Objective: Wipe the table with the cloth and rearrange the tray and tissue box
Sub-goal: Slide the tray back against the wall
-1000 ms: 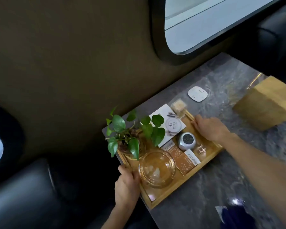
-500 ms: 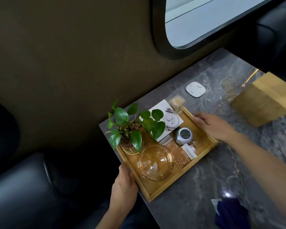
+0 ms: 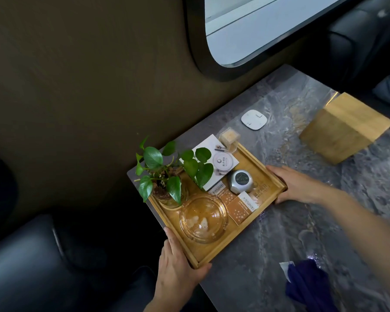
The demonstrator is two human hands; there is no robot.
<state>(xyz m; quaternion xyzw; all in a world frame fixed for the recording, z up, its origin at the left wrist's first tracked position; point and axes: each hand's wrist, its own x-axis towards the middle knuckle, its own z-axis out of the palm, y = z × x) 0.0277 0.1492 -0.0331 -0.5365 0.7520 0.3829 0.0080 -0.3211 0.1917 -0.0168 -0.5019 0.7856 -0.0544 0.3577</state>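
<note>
Grey marble table (image 3: 279, 233) runs beside a dark wall under a rounded window, with black seats at either end. At its wall-side corner sits the tray (image 3: 266, 174), a wooden one, its left rim about level with the table edge.

Both hands are closed on it. The left hand (image 3: 178, 269) wraps the near corner at 7 o'clock, thumb along the rim. The right hand (image 3: 295, 185) clasps the far side at 3 o'clock, fingers curled over the rim.

Compared with a second ago, the tray lies closer to the wall and nearer the corner, and the right hand has shifted from its top edge to its side. I judge the tray is being slid into its final place, so this half of the rearranging looks nearly done.

Inside the tray stand a plant (image 3: 167, 174) at 10 o'clock, a glass ashtray (image 3: 203, 219) at 6, a silver gadget (image 3: 240, 181) near centre, cards and a small clear box (image 3: 229, 138) at 12.

Outward from the tray, a white pad (image 3: 253, 119) lies at 1 o'clock. The tissue box (image 3: 345, 127), wooden, stands well apart at 2 o'clock and likely needs moving next. The cloth (image 3: 306, 287), dark blue, lies unheld at 5 o'clock.
</note>
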